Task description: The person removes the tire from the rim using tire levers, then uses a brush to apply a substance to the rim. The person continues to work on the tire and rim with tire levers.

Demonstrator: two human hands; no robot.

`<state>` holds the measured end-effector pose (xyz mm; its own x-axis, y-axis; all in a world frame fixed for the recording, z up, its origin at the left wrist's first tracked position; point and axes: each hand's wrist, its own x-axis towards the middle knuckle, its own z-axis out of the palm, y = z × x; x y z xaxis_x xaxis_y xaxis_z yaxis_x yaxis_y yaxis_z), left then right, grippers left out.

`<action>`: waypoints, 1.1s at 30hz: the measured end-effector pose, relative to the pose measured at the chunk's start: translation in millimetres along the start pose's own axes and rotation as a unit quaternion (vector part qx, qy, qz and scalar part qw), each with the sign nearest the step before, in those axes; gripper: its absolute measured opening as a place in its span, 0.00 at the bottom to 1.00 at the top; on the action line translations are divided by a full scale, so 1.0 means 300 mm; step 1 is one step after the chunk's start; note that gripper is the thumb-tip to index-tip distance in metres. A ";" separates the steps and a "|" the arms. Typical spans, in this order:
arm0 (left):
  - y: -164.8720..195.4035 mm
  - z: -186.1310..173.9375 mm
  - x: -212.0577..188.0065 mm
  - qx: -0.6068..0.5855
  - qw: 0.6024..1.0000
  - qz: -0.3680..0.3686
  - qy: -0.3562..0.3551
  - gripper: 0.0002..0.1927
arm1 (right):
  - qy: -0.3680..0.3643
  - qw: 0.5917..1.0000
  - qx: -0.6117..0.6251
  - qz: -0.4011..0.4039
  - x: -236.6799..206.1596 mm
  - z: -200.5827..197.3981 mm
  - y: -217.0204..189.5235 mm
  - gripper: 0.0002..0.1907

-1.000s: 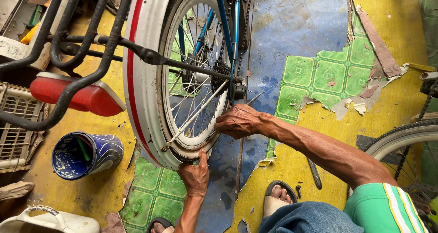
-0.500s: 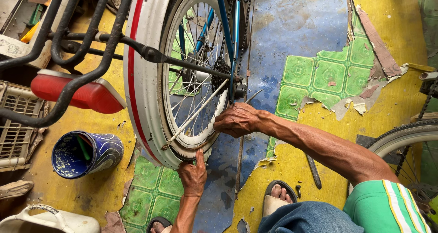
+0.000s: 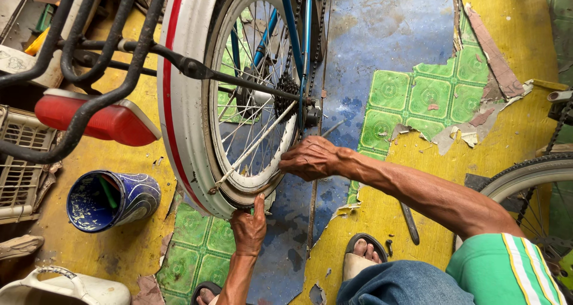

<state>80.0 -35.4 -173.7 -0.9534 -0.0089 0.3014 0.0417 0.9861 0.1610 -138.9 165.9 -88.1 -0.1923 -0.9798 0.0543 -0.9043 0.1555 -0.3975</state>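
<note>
The right hand point(image 3: 310, 157) is closed, knuckles up, at the spokes point(image 3: 250, 135) of the rear bicycle wheel point(image 3: 185, 108); the fingers curl in among the spokes at the lower right of the wheel, but what they pinch is hidden under the hand. The left hand point(image 3: 249, 226) is pressed against the bottom of the wheel, with the thumb raised along the silver rim point(image 3: 236, 194) and the fingers wrapped under the white tyre; it grips the rim and tyre edge. The two hands lie close together, the right above and to the right of the left, with the lowest arc of the rim between them.

The wheel stands upright, its white tyre bearing a red stripe. The hub, sprocket point(image 3: 285, 99) and chain point(image 3: 319, 48) sit just above the right hand, on a blue frame point(image 3: 296, 36). A thin metal stay runs from the hub area down to the rim near the left hand.

To the left of the wheel, a red reflector point(image 3: 95, 119) hangs under black tubing point(image 3: 89, 54). A blue patterned cup point(image 3: 110, 199) lies on its side on the floor, near the tyre. The floor point(image 3: 418, 96) is worn green tile with yellow and blue patches. A sandalled foot point(image 3: 365, 254) rests below the right forearm. A second tyre point(image 3: 525, 173) shows at the right edge
</note>
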 end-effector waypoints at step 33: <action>0.079 -0.179 0.183 -0.419 0.882 -0.177 0.124 0.20 | 0.187 0.680 0.640 0.306 -0.071 0.417 -0.475 0.17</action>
<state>44.6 -21.4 -102.9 -0.8608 -0.4300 0.2722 0.0597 0.4459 0.8931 41.7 149.0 -147.3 -0.6837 -0.6423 -0.3463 0.4145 0.0487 -0.9087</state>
